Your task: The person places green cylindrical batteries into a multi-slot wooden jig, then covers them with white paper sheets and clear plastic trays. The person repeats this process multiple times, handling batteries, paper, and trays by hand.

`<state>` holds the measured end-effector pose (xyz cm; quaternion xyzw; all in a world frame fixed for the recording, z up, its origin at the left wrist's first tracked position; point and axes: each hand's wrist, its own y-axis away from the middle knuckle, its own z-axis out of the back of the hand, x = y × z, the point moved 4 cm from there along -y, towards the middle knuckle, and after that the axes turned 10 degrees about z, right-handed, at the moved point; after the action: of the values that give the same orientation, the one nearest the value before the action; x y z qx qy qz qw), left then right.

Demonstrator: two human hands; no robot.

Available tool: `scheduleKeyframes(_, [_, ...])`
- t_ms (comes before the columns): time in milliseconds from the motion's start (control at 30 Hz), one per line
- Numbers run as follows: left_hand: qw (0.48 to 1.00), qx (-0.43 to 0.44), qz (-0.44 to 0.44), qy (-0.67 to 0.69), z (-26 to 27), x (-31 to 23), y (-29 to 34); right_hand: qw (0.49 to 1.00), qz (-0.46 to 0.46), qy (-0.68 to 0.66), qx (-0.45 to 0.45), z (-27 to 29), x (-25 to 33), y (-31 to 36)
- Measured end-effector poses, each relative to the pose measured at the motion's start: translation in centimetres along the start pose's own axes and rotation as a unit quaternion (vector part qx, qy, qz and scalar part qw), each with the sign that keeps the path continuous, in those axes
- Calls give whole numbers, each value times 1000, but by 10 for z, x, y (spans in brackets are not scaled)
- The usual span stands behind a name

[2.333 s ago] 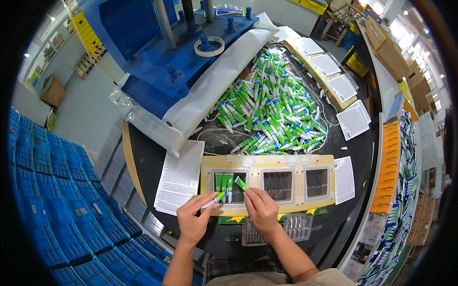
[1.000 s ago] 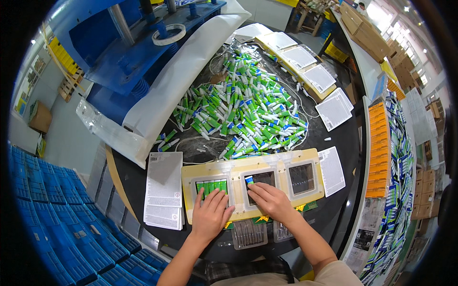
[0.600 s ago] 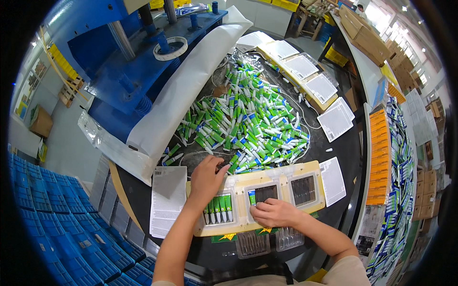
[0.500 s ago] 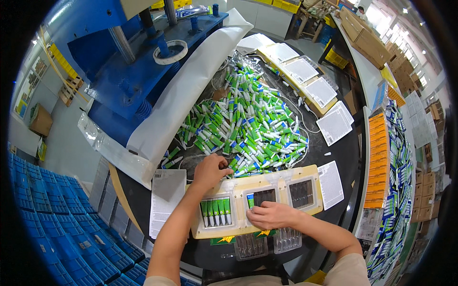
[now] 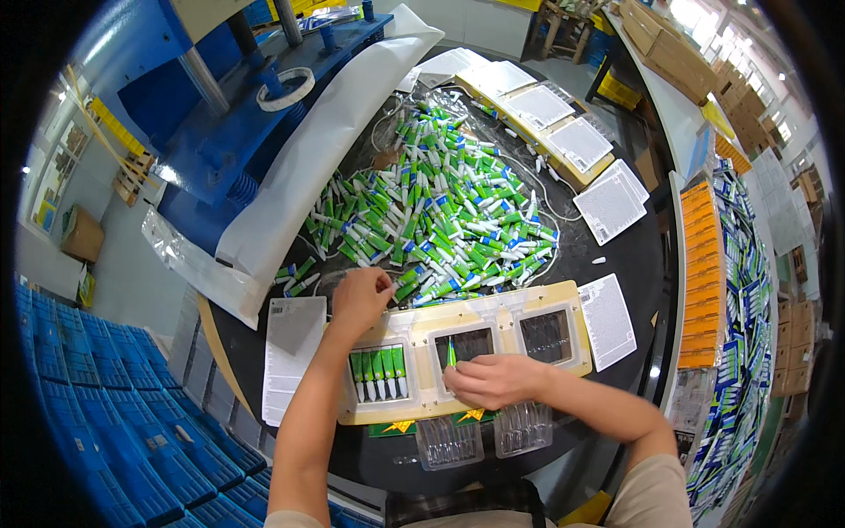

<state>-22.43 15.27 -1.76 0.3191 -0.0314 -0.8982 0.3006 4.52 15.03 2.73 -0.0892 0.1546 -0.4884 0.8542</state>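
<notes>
At far left I'm seeing blue crates (image 5: 97, 414) standing in rows, and past them a blue press (image 5: 176, 114) is looming behind a long white sheet (image 5: 299, 167). Printed white cards (image 5: 295, 352) are lying on the black worktop (image 5: 620, 257), just beside a yellow-edged frame (image 5: 422, 409). My left hand (image 5: 361, 299) is arching past the frame's far edge, fingers curling at the near fringe of a heap of green-and-white tubes (image 5: 440, 202); I'm unable to tell whether they are pinching one. Nearer in, a row of tubes (image 5: 378, 371) is sitting in the frame's left window, white nozzles pointing toward the near edge. My right hand (image 5: 488, 380), well apart from the left, is pinching the lower end of a single green tube (image 5: 451, 352) at the middle window. Clear molded trays (image 5: 451, 444) are lying along the frame's near side. Rightward, more white cards (image 5: 607, 321) are resting by the frame's end, and beyond the worktop, orange packaging (image 5: 701, 282) is standing beside heaped blue-and-green packets (image 5: 735, 352).
</notes>
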Motion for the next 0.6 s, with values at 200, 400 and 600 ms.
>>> scheduleKeyframes(200, [963, -148, -18, 226, 29, -4, 65, 968, -215, -81, -104, -10, 32, 1])
scheduleKeyframes(400, [951, -168, -40, 257, 15, -32, 176, 912, -371, -36, -171, 2, -24, 20])
scheduleKeyframes(600, [931, -242, -264, 69, -35, -76, 205, 877, -444, -181, 35, -36, -138, 46])
